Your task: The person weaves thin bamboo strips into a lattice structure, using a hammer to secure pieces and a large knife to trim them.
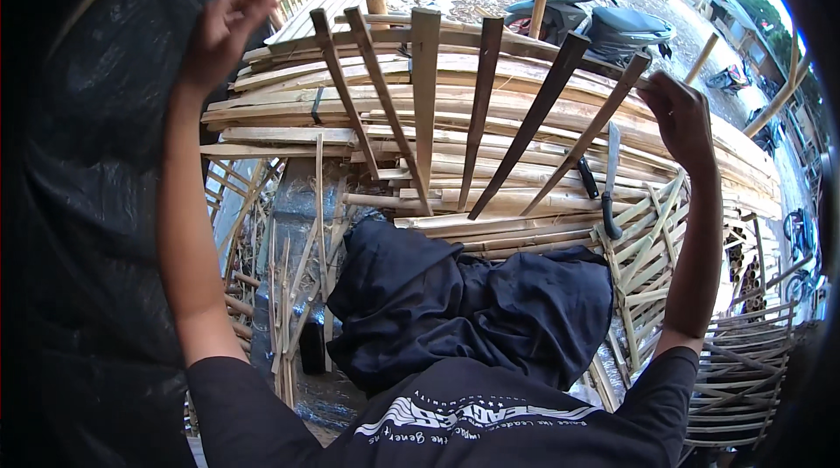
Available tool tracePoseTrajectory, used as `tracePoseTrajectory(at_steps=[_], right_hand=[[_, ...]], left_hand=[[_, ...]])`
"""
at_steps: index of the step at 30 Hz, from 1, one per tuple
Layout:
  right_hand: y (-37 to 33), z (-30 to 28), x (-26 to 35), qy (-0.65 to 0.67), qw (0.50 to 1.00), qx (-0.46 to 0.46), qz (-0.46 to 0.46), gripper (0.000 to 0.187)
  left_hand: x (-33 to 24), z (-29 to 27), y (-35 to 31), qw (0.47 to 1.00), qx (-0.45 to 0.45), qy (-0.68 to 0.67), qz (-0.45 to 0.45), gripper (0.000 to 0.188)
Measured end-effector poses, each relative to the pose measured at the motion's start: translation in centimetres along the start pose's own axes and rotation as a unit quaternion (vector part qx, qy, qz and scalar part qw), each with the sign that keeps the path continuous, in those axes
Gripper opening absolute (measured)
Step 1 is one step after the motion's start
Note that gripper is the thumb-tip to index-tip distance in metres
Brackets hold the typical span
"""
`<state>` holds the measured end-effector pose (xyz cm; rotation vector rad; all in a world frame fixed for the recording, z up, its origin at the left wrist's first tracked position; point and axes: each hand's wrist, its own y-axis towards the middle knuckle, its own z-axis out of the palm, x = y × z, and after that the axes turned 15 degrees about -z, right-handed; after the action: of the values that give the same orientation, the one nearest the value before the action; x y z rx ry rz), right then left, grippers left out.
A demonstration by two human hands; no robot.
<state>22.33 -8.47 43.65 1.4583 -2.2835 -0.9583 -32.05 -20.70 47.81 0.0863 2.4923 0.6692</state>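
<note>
Splinter risk: I am clasping the outermost bamboo slat (595, 129) in my right hand (681, 114), my left hand (223, 26) hovering slack, its grasp released, while the long knife (610, 179) is lying loose nearby.

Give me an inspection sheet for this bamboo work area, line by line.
Surface: stacked split bamboo slats form the bench.
Job's things: six tapered bamboo strips fan upward from the stack; right hand touches the outermost strip.
Clutter: long knife lying on the slats; dark cloth in the lap; woven lattice panel at right.
Hands: left hand raised, fingers loosely curled, holding nothing visible.
Cables: nothing seen.
Surroundings: parked scooter on dirt ground; black sheet at left.
</note>
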Motion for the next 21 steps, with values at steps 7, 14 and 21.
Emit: tracePoseTrajectory(at_steps=[7,14,21], right_hand=[[-1.8,-1.6,-1.8,-0.014,0.999,0.003,0.043,0.014],[-4.0,-3.3,-2.4,-0.035,0.997,0.033,0.068,0.016],[-7.1,-4.7,-4.6,-0.115,0.993,0.012,-0.009,0.012]], left_hand=[[-0.3,6.5,-3.7,0.996,-0.075,0.033,0.033,0.065],[3.8,8.5,-5.0,0.954,-0.029,-0.29,-0.074,0.074],[9.8,16.1,-13.0,0.913,-0.012,-0.312,-0.262,0.042]])
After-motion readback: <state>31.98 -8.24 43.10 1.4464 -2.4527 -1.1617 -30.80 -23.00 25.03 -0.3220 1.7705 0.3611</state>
